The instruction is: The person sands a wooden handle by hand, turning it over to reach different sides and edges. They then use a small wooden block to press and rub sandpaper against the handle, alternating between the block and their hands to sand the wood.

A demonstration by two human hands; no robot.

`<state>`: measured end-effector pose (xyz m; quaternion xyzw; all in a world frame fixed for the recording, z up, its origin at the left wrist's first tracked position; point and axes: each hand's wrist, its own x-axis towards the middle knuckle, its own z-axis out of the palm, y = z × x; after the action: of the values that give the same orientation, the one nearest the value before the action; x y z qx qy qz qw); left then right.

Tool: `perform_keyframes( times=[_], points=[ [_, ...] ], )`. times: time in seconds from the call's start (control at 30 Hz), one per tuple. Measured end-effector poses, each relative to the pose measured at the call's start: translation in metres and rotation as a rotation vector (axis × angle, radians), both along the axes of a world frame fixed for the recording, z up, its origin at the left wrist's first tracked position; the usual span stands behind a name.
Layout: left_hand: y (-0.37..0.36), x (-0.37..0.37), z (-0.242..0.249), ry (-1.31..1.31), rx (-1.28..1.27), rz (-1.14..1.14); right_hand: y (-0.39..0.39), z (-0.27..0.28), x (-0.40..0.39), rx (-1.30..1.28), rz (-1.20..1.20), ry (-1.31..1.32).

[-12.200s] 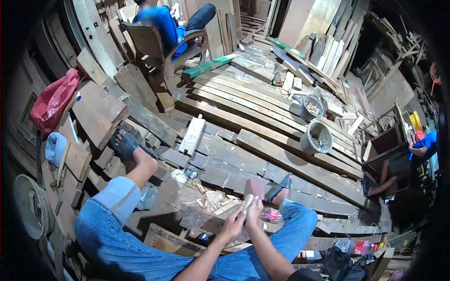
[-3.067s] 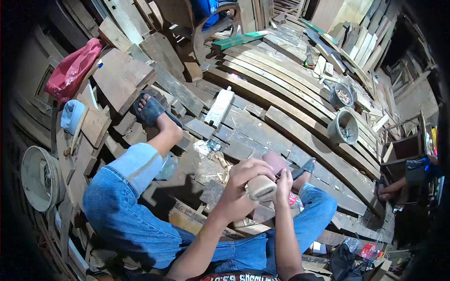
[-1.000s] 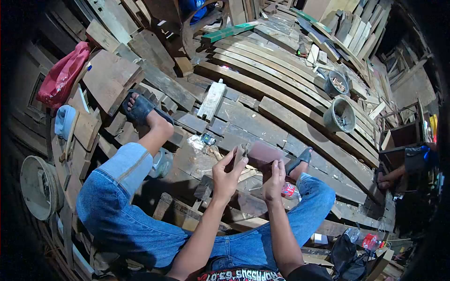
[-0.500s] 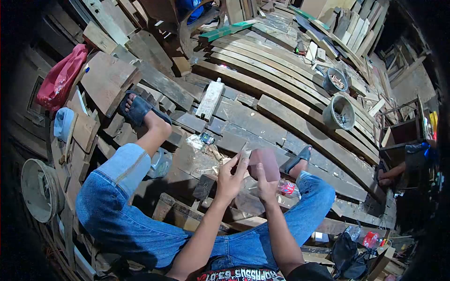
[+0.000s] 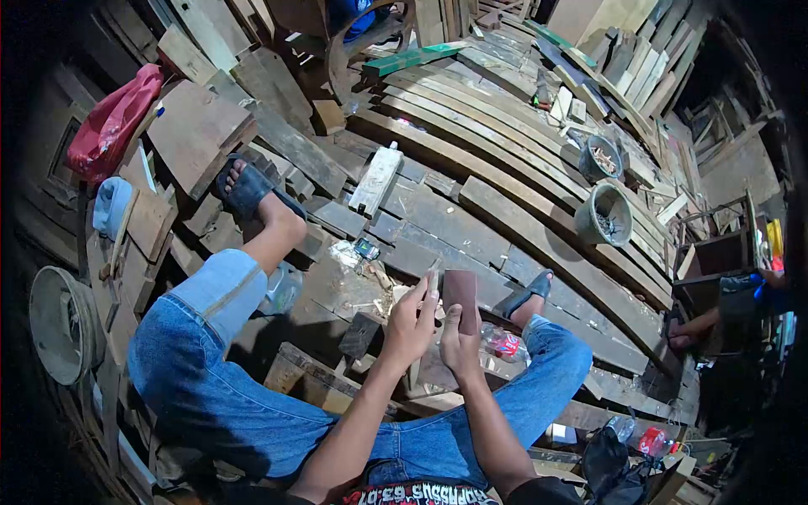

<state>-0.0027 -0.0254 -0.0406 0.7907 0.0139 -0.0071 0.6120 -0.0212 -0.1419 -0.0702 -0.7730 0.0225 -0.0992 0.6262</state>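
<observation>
My right hand [image 5: 459,349] grips a reddish-brown piece of sandpaper [image 5: 460,296], its thumb pressed on the lower part of the flat face. Just beside it, my left hand [image 5: 411,324] is closed round a small, thin, pale piece [image 5: 434,276] whose tip sticks up past the fingers; its kind is hard to make out. The two hands are close together but apart, between my knees. Beyond the right hand lies a clear plastic bottle [image 5: 503,343] with a red label. Wood chips and scraps [image 5: 379,273] lie on the boards ahead of the left hand.
Long planks [image 5: 539,223] run across the floor in front. Two buckets [image 5: 603,215] stand among them at right. A whitish wooden block [image 5: 376,180] lies ahead. To the left are a red bag [image 5: 114,126] and a pail [image 5: 63,328]. Another person's limb [image 5: 694,326] shows at far right.
The sandpaper has turned and now looks narrower and more upright. My right hand has shifted slightly left, towards my left hand. The whole view has moved a little.
</observation>
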Motion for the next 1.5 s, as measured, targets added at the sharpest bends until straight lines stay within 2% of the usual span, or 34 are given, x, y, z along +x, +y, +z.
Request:
perform_keyframes(
  times=[0.1,0.17,0.23,0.27,0.33,0.37,0.4,0.47,0.5,0.53,0.57,0.6,0.63,0.7,0.73,0.83,0.87,0.97,1.0,1.03,1.1,1.17,1.2,1.23,1.3,1.43,1.47,1.5],
  points=[
    [0.001,-0.003,-0.005,0.01,0.053,-0.037,0.0,-0.007,-0.001,0.03,-0.005,0.025],
    [-0.001,-0.005,-0.004,0.095,-0.034,-0.095,-0.005,-0.014,0.0,0.022,0.003,0.066],
    [-0.007,-0.007,-0.022,0.119,-0.116,-0.12,0.0,-0.005,0.001,0.041,-0.008,0.075],
    [-0.008,-0.007,-0.032,0.069,-0.075,-0.115,0.0,-0.003,-0.001,0.014,-0.003,0.099],
    [-0.006,-0.003,-0.048,0.177,-0.143,-0.099,0.005,0.001,-0.003,-0.11,0.01,0.109],
    [-0.002,-0.002,-0.058,0.227,-0.141,-0.082,0.007,0.006,-0.008,-0.084,0.037,0.149],
    [0.004,-0.003,-0.029,0.239,-0.066,-0.05,0.006,-0.013,-0.01,-0.164,0.055,0.149],
    [0.013,0.0,-0.031,0.276,-0.089,-0.134,0.008,-0.022,-0.013,-0.254,0.082,0.164],
    [0.016,0.0,-0.021,0.309,-0.083,-0.194,0.006,-0.014,-0.009,-0.19,0.098,0.214],
    [0.01,-0.004,-0.017,0.372,-0.056,-0.162,0.004,-0.005,-0.004,-0.123,0.111,0.26],
    [0.003,-0.013,-0.053,0.17,0.014,-0.134,0.002,0.004,0.0,-0.054,0.122,0.305],
    [0.002,-0.012,-0.051,0.21,-0.059,-0.168,0.002,0.012,0.002,-0.006,0.068,0.27],
    [0.001,-0.006,-0.048,0.241,-0.133,-0.21,0.007,0.009,0.002,-0.084,0.031,0.203],
    [0.009,-0.003,-0.037,0.288,-0.14,-0.13,0.013,-0.012,-0.013,-0.251,-0.038,0.097],
    [0.018,0.003,-0.034,0.375,-0.172,-0.206,0.011,-0.016,-0.014,-0.286,0.018,0.055],
    [0.005,-0.009,-0.028,0.312,-0.079,-0.087,0.007,-0.006,-0.007,-0.111,0.045,0.28],
    [0.0,-0.013,-0.024,0.193,-0.108,-0.091,0.009,0.006,-0.001,-0.033,0.012,0.226],
    [0.008,-0.004,-0.007,0.325,-0.059,-0.153,0.011,-0.021,-0.009,-0.068,0.058,0.313],
    [0.009,-0.003,-0.033,0.286,-0.073,-0.103,0.021,-0.015,-0.017,-0.032,0.016,0.317],
    [0.014,-0.002,-0.061,0.253,-0.184,-0.127,0.023,-0.016,-0.019,-0.115,0.059,0.09],
    [0.013,-0.004,-0.05,0.334,-0.144,-0.127,0.019,-0.009,-0.011,-0.029,0.034,0.208],
    [-0.002,-0.014,-0.049,0.221,-0.144,-0.104,0.011,-0.003,-0.004,0.061,0.015,0.33],
    [-0.007,-0.016,-0.046,0.217,-0.124,-0.132,0.008,-0.005,0.001,0.169,-0.057,0.561],
    [-0.007,-0.016,-0.046,0.246,-0.149,-0.132,0.01,0.004,-0.004,0.015,-0.055,0.354],
    [-0.002,-0.011,-0.045,0.298,-0.192,-0.138,0.019,-0.002,-0.02,-0.07,-0.073,0.261],
    [-0.003,-0.013,-0.05,0.231,-0.123,-0.075,0.016,0.008,-0.017,0.051,-0.025,0.31],
    [-0.004,-0.016,-0.046,0.274,-0.074,-0.14,0.001,-0.018,-0.009,0.008,0.04,0.655],
    [-0.015,-0.02,-0.038,0.187,-0.206,-0.076,0.002,-0.016,-0.01,-0.012,-0.019,0.551]
  ],
)
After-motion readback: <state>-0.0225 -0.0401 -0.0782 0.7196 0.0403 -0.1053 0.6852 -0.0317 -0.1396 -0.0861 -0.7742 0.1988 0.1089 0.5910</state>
